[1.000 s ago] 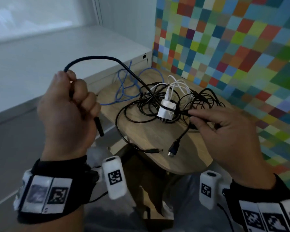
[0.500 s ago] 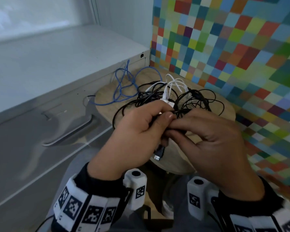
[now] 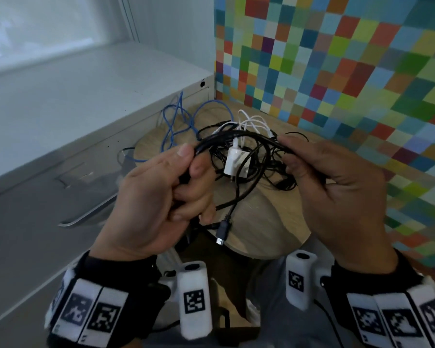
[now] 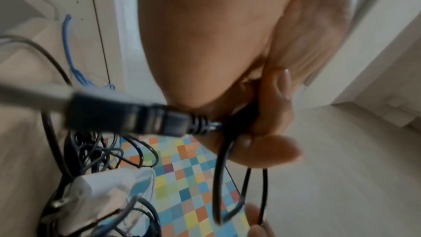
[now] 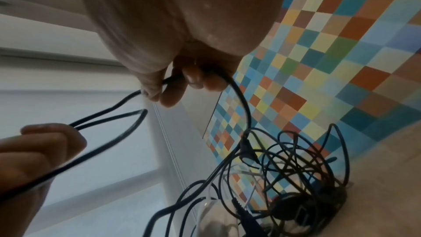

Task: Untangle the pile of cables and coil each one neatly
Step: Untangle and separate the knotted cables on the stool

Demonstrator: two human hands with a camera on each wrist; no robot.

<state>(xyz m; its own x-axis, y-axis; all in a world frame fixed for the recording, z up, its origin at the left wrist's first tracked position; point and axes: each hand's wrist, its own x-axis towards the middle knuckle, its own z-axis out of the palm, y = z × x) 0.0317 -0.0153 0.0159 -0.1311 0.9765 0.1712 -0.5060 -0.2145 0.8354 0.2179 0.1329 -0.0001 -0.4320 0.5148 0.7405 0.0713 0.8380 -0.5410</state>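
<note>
Since a second ago the left hand [image 3: 158,197] and right hand [image 3: 337,194] have spread apart, each clenching the black cable [image 3: 239,134]; a coil loop is forming.

Dim cool daylight from upper left, soft shadows, wrist views blurred, edges warped

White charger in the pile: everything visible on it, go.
The white charger is a small boxy plug block of glossy plastic, lying tilted on the round wooden table in the middle of the tangle. Metal prongs show at its lower end. A white cable loops away behind it; whether it plugs into the charger is unclear. Thin black cables cross over and around it. Neither hand touches it.
</note>
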